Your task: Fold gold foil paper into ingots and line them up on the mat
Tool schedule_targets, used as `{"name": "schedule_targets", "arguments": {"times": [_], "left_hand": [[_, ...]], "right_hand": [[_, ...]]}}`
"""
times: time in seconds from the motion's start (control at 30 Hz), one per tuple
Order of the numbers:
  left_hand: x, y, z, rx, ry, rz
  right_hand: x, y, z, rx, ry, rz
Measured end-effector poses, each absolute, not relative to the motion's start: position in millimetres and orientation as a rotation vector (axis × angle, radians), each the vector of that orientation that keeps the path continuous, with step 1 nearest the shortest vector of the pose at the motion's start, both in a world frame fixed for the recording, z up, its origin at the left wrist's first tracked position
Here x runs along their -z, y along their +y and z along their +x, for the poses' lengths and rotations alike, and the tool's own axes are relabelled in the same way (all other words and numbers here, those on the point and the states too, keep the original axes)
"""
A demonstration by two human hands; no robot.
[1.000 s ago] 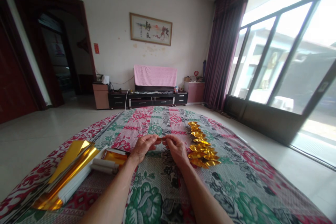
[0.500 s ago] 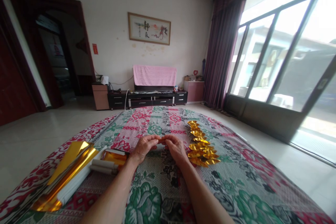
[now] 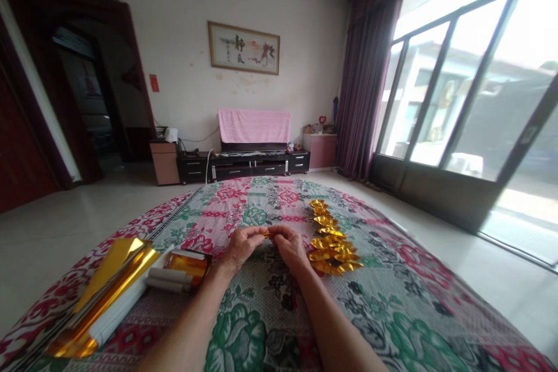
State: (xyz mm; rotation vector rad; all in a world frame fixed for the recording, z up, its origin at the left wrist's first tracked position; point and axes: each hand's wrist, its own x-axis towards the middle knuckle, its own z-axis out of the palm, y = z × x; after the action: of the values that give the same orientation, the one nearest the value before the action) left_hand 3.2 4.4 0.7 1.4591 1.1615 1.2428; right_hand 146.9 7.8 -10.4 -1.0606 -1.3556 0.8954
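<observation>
My left hand [image 3: 244,245] and my right hand [image 3: 288,244] meet above the middle of the patterned cloth, both with fingers closed. Between their fingertips is a small piece of gold foil paper [image 3: 267,235], mostly hidden by the thumbs and fingers. Just right of my right hand, folded gold foil pieces [image 3: 330,241] with pointed ends lie in a row running away from me. Left of my left forearm are gold foil sheets [image 3: 124,272], partly curled with white undersides. Closer to that forearm lies a smaller stack of gold foil paper [image 3: 195,264] with rolled white edges.
A round table wears a red, green and grey flowered cloth [image 3: 238,331]. Beyond it stands a low black cabinet [image 3: 238,171] with a pink cloth [image 3: 255,125] draped over something on top. Glass doors [image 3: 471,87] are at the right, a doorway [image 3: 87,93] at the left.
The view has shifted slightly. Both hands stay together at about the same spot, and a little more gold shows between the fingertips. The foil row and sheets lie as before.
</observation>
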Motion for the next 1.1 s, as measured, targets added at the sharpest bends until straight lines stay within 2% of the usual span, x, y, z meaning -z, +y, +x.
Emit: {"name": "schedule_targets", "arguments": {"times": [0.53,0.9,1.1], "left_hand": [[6.3,11.0,5.1,-1.259,1.272,1.516],[-0.7,8.3,9.7,-1.315,1.183,1.175],[3.4,10.6,11.4,-1.279,1.177,1.252]], "right_hand": [[10.6,7.5,144.3,-0.656,-1.424,-1.184],[13.9,11.3,144.0,-0.821,-1.327,-1.059],[10.4,8.3,145.2,-0.787,-1.386,-1.116]]}}
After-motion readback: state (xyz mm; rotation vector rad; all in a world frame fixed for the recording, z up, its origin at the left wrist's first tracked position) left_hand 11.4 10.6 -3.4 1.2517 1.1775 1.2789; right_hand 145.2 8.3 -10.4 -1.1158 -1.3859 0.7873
